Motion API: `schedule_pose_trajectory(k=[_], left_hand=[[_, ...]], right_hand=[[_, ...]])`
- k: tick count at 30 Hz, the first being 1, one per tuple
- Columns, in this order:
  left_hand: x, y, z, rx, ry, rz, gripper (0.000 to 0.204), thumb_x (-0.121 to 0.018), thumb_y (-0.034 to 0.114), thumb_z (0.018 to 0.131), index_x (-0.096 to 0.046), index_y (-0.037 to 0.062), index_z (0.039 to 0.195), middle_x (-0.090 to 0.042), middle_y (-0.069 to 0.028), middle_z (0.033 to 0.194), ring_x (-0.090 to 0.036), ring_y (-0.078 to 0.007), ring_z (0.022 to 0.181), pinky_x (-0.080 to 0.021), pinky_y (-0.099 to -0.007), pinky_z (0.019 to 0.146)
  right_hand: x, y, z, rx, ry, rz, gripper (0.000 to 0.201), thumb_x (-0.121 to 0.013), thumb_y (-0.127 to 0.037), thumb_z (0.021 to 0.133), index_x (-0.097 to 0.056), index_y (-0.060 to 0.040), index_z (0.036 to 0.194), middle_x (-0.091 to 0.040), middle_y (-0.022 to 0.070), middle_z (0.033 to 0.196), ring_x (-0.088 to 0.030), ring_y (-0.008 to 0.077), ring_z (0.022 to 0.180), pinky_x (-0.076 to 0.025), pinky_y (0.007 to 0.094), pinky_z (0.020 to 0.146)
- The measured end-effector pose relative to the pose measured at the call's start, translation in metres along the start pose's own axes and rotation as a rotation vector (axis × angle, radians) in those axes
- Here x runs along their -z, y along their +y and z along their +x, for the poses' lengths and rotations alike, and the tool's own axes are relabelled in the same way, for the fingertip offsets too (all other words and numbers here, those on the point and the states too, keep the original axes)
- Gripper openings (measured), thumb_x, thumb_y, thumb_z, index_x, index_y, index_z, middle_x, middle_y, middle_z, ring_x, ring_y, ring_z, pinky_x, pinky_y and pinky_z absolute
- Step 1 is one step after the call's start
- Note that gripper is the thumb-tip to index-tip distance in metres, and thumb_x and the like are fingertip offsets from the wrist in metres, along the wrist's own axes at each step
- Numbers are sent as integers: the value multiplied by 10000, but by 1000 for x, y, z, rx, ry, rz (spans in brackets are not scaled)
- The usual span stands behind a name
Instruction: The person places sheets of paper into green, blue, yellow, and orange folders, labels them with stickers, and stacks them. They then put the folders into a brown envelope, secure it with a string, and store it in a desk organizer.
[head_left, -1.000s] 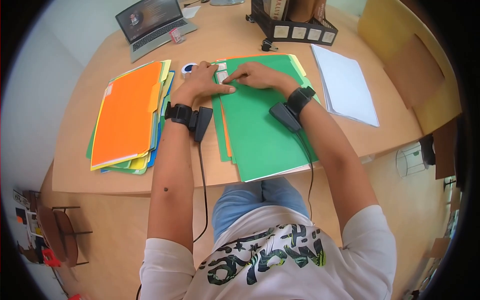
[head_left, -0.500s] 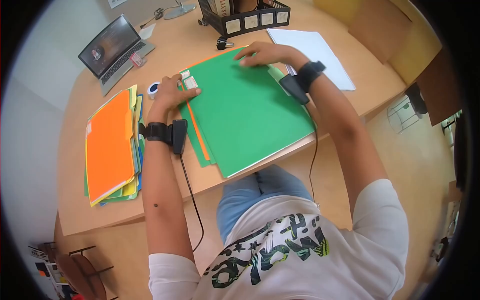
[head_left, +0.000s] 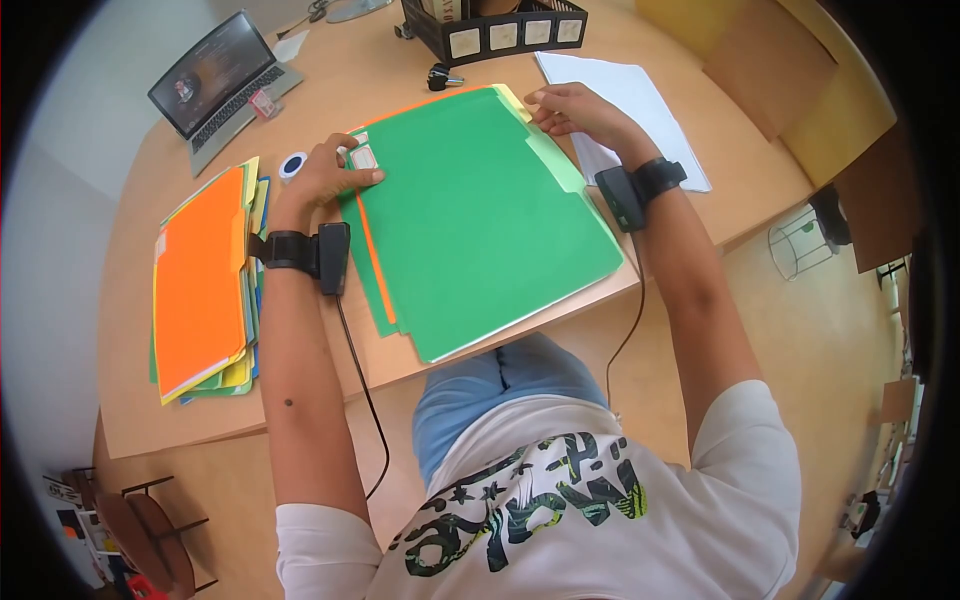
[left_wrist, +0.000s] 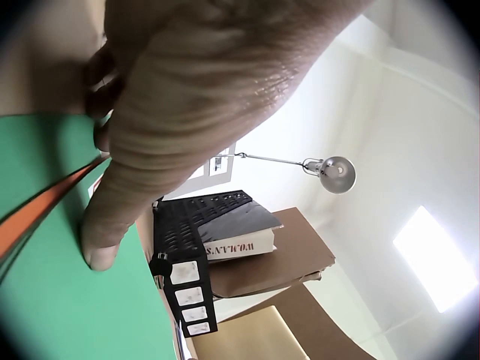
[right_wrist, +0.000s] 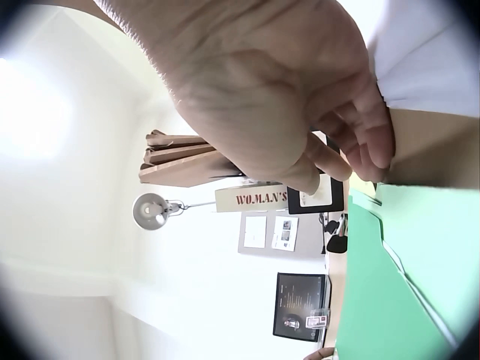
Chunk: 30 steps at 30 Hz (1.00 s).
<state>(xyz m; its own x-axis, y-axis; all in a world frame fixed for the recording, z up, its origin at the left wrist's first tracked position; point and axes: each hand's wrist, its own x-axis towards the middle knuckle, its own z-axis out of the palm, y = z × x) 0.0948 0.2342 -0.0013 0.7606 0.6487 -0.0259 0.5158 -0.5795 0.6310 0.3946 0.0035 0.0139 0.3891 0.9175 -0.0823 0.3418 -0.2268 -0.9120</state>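
A green folder (head_left: 480,230) lies on top of a small stack, with an orange folder edge (head_left: 372,255) showing at its left. My left hand (head_left: 325,175) holds the stack's upper left edge, thumb flat on the green cover near white labels (head_left: 363,158). In the left wrist view the thumb (left_wrist: 105,232) presses on the green surface while the other fingers bend at the edge. At the upper right, my right hand (head_left: 585,112) has loosely bent fingers beside a yellow tab (head_left: 515,103). Its fingertips (right_wrist: 379,150) are right at the folder edge in the right wrist view.
A pile of folders with an orange one (head_left: 205,280) on top lies at the left. White papers (head_left: 640,115) lie at the right. Behind are a laptop (head_left: 220,90), keys (head_left: 440,77) and a black organizer (head_left: 490,40). A white roll (head_left: 292,165) sits near my left hand.
My right hand has left the white labels, crossed over the green folder and come to its upper right edge. The left hand has stayed at the left edge. The head view has shifted.
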Motion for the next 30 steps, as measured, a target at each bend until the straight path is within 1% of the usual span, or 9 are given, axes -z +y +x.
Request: schedule_pose_trajectory(k=[3, 9, 15, 16, 19, 20, 23, 25, 30], left_hand=[[-2, -5, 3, 19, 10, -55, 565, -847, 339, 639, -571, 42, 1033, -501, -58, 928, -469, -149, 833, -401, -256, 691], [1, -7, -5, -114, 167, -309, 323, -760, 208, 765, -569, 55, 978, -555, 10, 777, -504, -80, 697, -403, -208, 611], [20, -7, 0, -298, 521, -1002, 183, -653, 106, 865, -560, 17, 995, -630, -38, 846, -601, -102, 758, -492, -219, 654], [23, -6, -1, -332, 577, -1085, 195, -636, 96, 876, -541, -6, 1012, -634, -63, 894, -618, -125, 797, -521, -238, 716], [24, -4, -4, -336, 706, -1176, 205, -628, 90, 880, -529, -5, 1033, -625, -70, 918, -617, -133, 804, -522, -242, 739], [24, -8, -2, -325, 701, -1177, 221, -624, 103, 884, -527, -5, 1050, -626, -70, 923, -617, -135, 810, -519, -250, 744], [23, -7, -2, -288, 641, -1240, 257, -604, 137, 899, -521, -5, 1097, -629, -67, 934, -616, -140, 831, -512, -271, 759], [16, 5, -5, -257, 543, -1360, 266, -579, 154, 915, -518, -4, 1121, -630, -61, 939, -614, -145, 850, -511, -283, 772], [7, 32, -15, -312, 234, -1102, 263, -573, 179, 918, -562, 4, 1114, -635, -46, 953, -608, -146, 870, -504, -293, 784]], right_hand=[[0, -4, -4, -22, -12, -61, 426, -490, -383, 938, -577, -46, 1184, -611, 30, 907, -549, 90, 823, -459, 213, 749], [2, -4, -10, 65, 18, -86, 498, -524, -452, 908, -572, -39, 1181, -606, -12, 846, -528, 69, 767, -417, 188, 678], [-5, -21, -28, 192, -147, -124, 514, -577, -452, 874, -578, -28, 1166, -607, -32, 839, -506, 50, 715, -382, 192, 613], [-8, -23, -30, 223, -193, -123, 496, -593, -438, 867, -589, -30, 1149, -607, -36, 831, -502, 45, 705, -378, 193, 604], [-16, -22, -26, 239, -351, -33, 395, -650, -361, 841, -634, -36, 1064, -607, -48, 780, -492, 32, 667, -374, 190, 590], [-19, -20, -24, 215, -366, 47, 301, -683, -296, 824, -662, -50, 997, -615, -50, 749, -491, 25, 649, -373, 190, 581], [-25, -21, -23, 268, -318, 83, 275, -676, -274, 836, -663, -54, 1001, -623, -58, 755, -494, 22, 652, -380, 198, 602], [-23, -12, -15, 324, -214, 114, 263, -660, -259, 852, -661, -53, 1016, -631, -56, 785, -504, 23, 682, -382, 201, 635], [-14, -8, -8, 527, 131, 257, 285, -623, -245, 892, -641, -33, 1081, -654, -13, 911, -540, 45, 822, -397, 223, 764]])
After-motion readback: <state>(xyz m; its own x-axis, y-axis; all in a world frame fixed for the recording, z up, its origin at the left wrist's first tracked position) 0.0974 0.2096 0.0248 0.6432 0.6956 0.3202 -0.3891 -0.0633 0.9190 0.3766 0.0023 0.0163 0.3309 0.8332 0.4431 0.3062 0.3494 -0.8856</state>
